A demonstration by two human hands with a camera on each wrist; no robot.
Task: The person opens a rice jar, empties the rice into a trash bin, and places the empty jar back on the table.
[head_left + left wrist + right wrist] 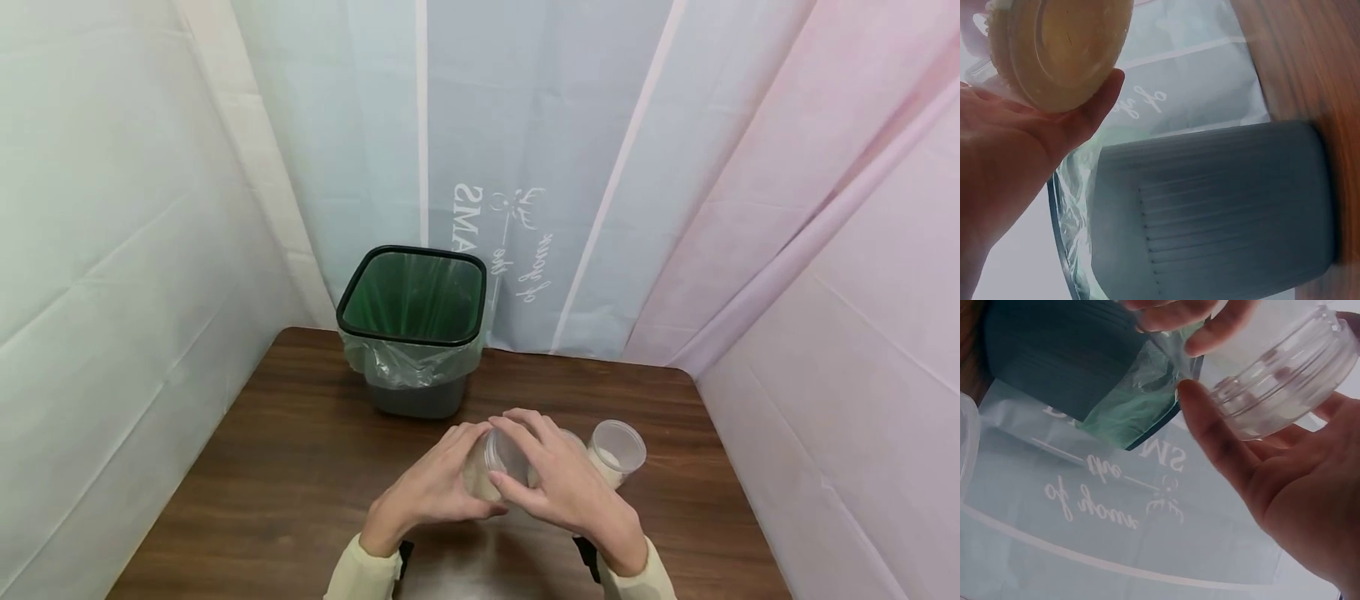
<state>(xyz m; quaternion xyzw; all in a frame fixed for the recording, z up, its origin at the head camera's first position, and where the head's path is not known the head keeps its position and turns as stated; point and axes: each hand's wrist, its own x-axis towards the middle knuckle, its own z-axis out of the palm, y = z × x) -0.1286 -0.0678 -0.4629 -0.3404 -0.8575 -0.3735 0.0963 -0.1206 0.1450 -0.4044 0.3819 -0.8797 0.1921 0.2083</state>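
Note:
Both my hands are around one clear plastic jar (478, 477), lifted above the table and tipped on its side. My left hand (429, 487) grips its body, and in the left wrist view the round base (1069, 40) shows pale cream-coloured contents. With fingers and thumb curved, my right hand (567, 479) holds the other end. There the right wrist view shows a clear ridged rim (1291, 381); whether a lid is on it I cannot tell. Beside my right hand stands an uncovered clear cup (617, 450) with whitish contents. Another clear container (573, 439) is mostly hidden behind that hand.
A dark grey bin (418, 398) with a black rim and a translucent green liner (408, 292) stands at the back of the brown wooden table (300, 467). Fabric curtains (555, 100) hang behind the table and along both sides.

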